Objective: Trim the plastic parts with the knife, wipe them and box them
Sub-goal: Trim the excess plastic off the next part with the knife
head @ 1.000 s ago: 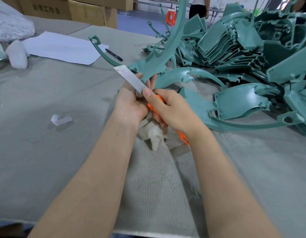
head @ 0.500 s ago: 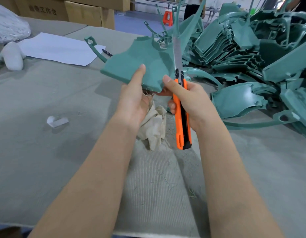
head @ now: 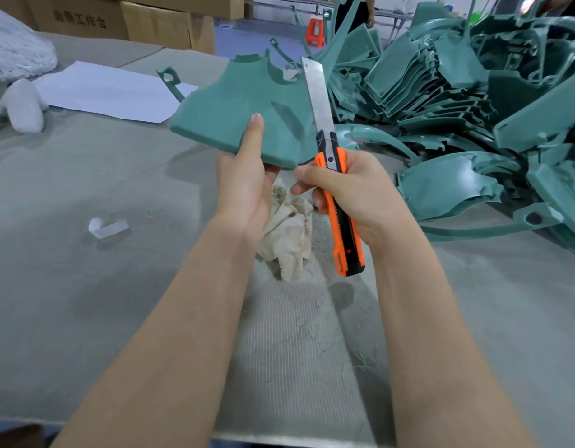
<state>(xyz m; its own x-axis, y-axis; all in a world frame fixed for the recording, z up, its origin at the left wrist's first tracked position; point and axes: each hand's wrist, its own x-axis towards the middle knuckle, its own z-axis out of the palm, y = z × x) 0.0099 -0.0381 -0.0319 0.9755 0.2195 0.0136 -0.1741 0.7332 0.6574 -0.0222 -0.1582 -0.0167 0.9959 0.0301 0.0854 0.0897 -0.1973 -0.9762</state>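
Turned broad face up since a second ago, the green part [head: 234, 108] is now offered to the blade [head: 316, 95] – trimming is judged to be under way.

The part is held just above the cloth [head: 289, 231], pinched at its near edge by the left hand [head: 244, 185], thumb laid flat on top. The knife [head: 341, 215] is gripped by the right hand [head: 354, 185] just right of the cloth, fingers [head: 316, 200] wrapped round the orange handle, and the long blade has been swung upright along the part's right edge; contact cannot be confirmed. Wiping and boxing are judged still to come – a large pile [head: 441, 79] of parts is left beyond the cloth.
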